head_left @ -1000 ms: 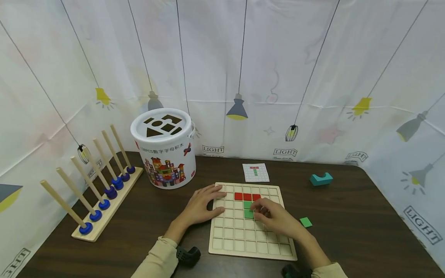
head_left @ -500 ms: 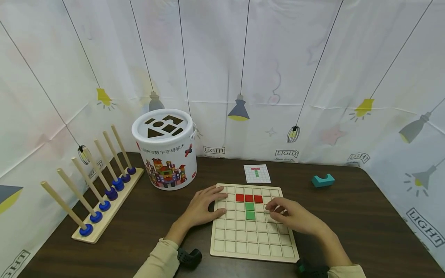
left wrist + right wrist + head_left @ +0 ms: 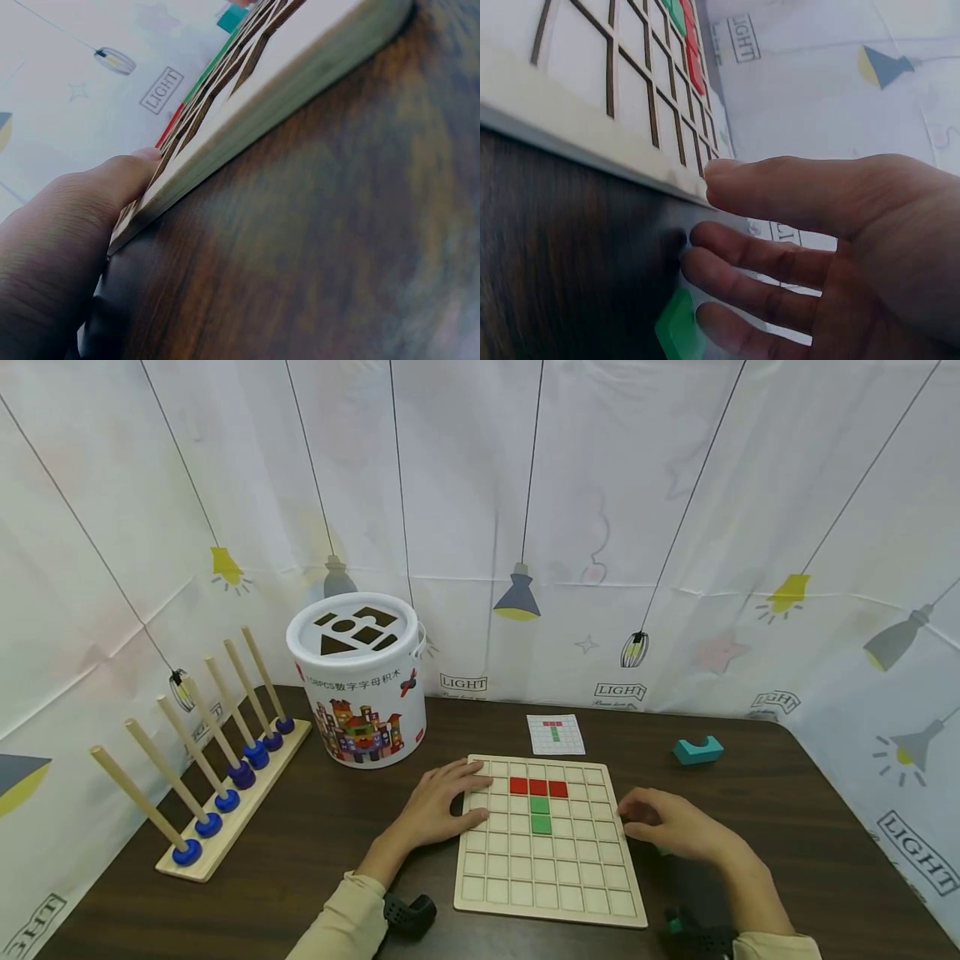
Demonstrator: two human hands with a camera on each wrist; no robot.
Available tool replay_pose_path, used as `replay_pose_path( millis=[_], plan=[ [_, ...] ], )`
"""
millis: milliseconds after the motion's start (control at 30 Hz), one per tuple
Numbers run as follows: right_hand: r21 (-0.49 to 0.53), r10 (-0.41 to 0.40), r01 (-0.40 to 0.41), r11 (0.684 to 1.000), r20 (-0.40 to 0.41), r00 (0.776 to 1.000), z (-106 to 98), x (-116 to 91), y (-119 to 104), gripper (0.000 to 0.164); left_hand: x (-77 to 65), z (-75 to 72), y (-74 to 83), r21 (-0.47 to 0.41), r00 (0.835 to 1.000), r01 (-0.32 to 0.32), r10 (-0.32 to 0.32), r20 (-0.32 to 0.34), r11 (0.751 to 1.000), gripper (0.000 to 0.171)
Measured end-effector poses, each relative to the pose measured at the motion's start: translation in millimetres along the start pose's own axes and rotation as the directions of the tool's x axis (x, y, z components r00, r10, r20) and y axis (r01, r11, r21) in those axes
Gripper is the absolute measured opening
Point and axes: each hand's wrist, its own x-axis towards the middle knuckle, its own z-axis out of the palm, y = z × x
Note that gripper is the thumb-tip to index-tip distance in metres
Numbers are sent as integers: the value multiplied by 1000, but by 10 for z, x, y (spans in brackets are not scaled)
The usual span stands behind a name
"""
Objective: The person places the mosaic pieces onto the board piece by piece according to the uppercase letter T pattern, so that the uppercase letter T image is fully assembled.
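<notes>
My left hand [image 3: 437, 807] lies with spread fingers on the left edge of a wooden grid board [image 3: 521, 867]. Three red tiles [image 3: 537, 787] form a row in the board, with two green tiles [image 3: 541, 824] running down below the middle one. Just off the board's right edge, my right hand [image 3: 686, 828] hovers with loosely bent fingers and nothing between them. Beneath it a loose green tile [image 3: 679, 330] sits on the table, close to the fingertips in the right wrist view and mostly hidden by the hand in the head view.
A printed pattern card [image 3: 556, 735] lies behind the board, and a teal arched block [image 3: 697, 751] at the back right. At the left stand a white block bucket [image 3: 360, 685] and a peg rack [image 3: 217, 835] with blue rings. A patterned curtain [image 3: 465, 485] hangs behind the table.
My right hand has moved right, from over the green tiles in the board to beside its right edge, now covering the loose green tile. The left hand stays on the board.
</notes>
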Motion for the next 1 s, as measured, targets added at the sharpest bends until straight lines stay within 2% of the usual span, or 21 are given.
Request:
replay_pose_path(
  millis=[333, 600, 1000],
  plan=[
    [-17, 106, -106, 994, 34, 994, -112, -142, 182, 30, 11, -11, 19, -1, 1000, -7, 7, 3, 1000, 51],
    [15, 191, -193, 981, 72, 979, -184, -206, 206, 34, 24, 2, 1, 17, 1000, -7, 7, 12, 1000, 51],
    [59, 145, -152, 987, 106, 984, -175, -189, 203, 29, 2, -9, 7, 5, 1000, 4, -4, 11, 1000, 51]
  ],
)
